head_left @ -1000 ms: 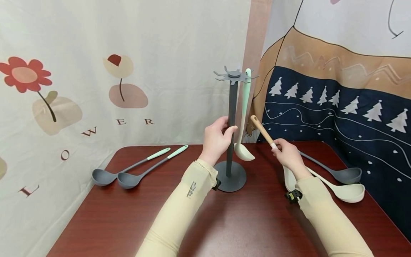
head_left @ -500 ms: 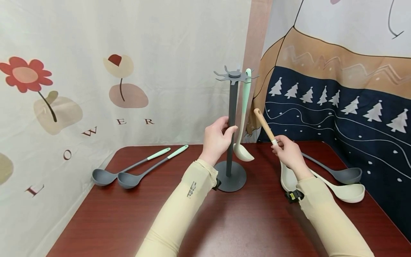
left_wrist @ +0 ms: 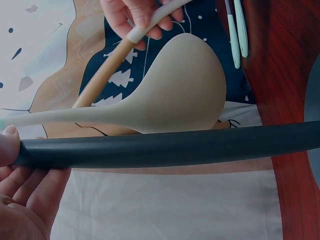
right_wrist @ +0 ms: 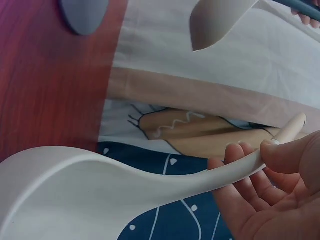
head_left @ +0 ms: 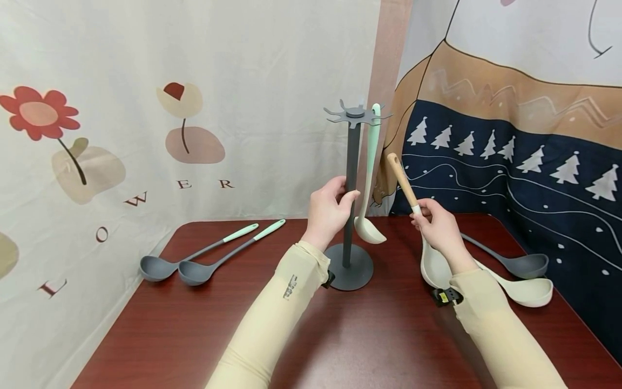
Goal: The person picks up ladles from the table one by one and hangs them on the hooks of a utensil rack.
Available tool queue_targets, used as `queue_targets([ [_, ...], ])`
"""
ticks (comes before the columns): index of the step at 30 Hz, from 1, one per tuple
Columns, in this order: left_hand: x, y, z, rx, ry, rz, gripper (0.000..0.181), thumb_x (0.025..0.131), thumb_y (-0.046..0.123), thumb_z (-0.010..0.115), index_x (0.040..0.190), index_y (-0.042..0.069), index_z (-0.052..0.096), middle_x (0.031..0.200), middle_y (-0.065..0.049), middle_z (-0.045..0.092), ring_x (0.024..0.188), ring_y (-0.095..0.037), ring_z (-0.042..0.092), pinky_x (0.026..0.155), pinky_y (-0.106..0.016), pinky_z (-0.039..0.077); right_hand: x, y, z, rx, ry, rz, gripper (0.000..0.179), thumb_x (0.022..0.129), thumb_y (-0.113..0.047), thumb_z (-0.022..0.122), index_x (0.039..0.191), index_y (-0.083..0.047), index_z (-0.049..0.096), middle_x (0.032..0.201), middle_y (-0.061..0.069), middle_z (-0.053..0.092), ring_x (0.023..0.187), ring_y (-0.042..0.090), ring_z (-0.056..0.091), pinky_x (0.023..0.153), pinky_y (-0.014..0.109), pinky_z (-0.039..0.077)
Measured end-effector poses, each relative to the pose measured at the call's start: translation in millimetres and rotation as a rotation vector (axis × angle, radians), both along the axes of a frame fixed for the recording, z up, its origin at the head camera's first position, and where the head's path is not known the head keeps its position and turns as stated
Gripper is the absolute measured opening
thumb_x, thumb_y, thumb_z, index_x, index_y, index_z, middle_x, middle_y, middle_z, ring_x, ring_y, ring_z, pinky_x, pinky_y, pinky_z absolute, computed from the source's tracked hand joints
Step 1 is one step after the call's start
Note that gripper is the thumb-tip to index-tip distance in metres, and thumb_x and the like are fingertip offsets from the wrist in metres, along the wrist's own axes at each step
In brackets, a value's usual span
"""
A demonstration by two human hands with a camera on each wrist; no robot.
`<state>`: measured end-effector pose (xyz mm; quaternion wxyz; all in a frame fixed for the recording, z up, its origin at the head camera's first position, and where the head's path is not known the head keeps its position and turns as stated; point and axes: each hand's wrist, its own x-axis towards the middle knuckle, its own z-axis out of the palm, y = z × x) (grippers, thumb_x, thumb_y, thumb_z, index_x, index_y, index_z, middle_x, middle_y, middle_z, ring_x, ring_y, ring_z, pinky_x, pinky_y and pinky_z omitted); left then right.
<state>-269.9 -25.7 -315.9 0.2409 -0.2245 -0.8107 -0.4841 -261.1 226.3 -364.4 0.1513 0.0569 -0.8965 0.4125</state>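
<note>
My left hand (head_left: 330, 209) grips the post of a dark grey utensil stand (head_left: 352, 162), thumb on one side and fingers on the other. From a hook on the stand's right side hangs a cream ladle with a mint handle (head_left: 372, 141); its bowl is close to the post. To the right, my right hand (head_left: 441, 227) pinches a white ladle with a wooden handle (head_left: 403, 181) just below the wood. That handle tilts up and left, while the bowl (right_wrist: 65, 195) hangs low. In the left wrist view the hanging ladle's bowl (left_wrist: 185, 90) fills the middle.
Two grey ladles with mint handles (head_left: 199, 272) lie at the table's left. On the right, another grey ladle (head_left: 525, 266) and a cream ladle (head_left: 529, 292) lie partly behind my right forearm. Printed curtains (head_left: 272, 108) stand behind the reddish-brown table (head_left: 369, 340).
My right hand has lifted the wooden-handled ladle slightly; its handle end has risen and shifted right, and more of its bowl shows. The left hand keeps its place on the post.
</note>
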Motion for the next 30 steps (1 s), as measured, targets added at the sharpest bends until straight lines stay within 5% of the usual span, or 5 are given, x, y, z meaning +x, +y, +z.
queue_targets([
  [10, -0.4, -0.2, 0.0, -0.003, 0.013, 0.002, 0.012, 0.095, 0.015, 0.067, 0.105, 0.008, 0.068, 0.09, -0.001, 0.074, 0.074, -0.01, 0.066, 0.066, -0.026, 0.052, 8.2, -7, 16.1, -0.049, 0.06, -0.031, 0.028, 0.1, -0.003, 0.055, 0.127, 0.003, 0.054, 0.106, 0.023, 0.067, 0.091, 0.035, 0.07, 0.082, 0.048, 0.056],
  [20, -1.9, -0.2, -0.8, 0.01, 0.007, -0.005, 0.013, 0.095, 0.015, 0.067, 0.105, 0.007, 0.068, 0.09, -0.002, 0.074, 0.075, -0.01, 0.066, 0.066, -0.026, 0.052, 14.2, -15, 27.6, -0.109, 0.176, -0.023, 0.027, 0.099, 0.0, 0.056, 0.125, 0.003, 0.056, 0.104, 0.021, 0.068, 0.088, 0.03, 0.069, 0.067, 0.01, 0.05],
  [30, -2.2, 0.0, -1.5, 0.011, 0.014, -0.004, 0.011, 0.094, 0.015, 0.068, 0.104, 0.009, 0.068, 0.09, -0.001, 0.074, 0.074, -0.009, 0.066, 0.066, -0.026, 0.052, 20.4, -20, 37.0, -0.105, 0.236, -0.036, 0.029, 0.098, -0.003, 0.059, 0.127, 0.001, 0.056, 0.105, 0.018, 0.069, 0.08, -0.003, 0.062, 0.07, 0.009, 0.048],
])
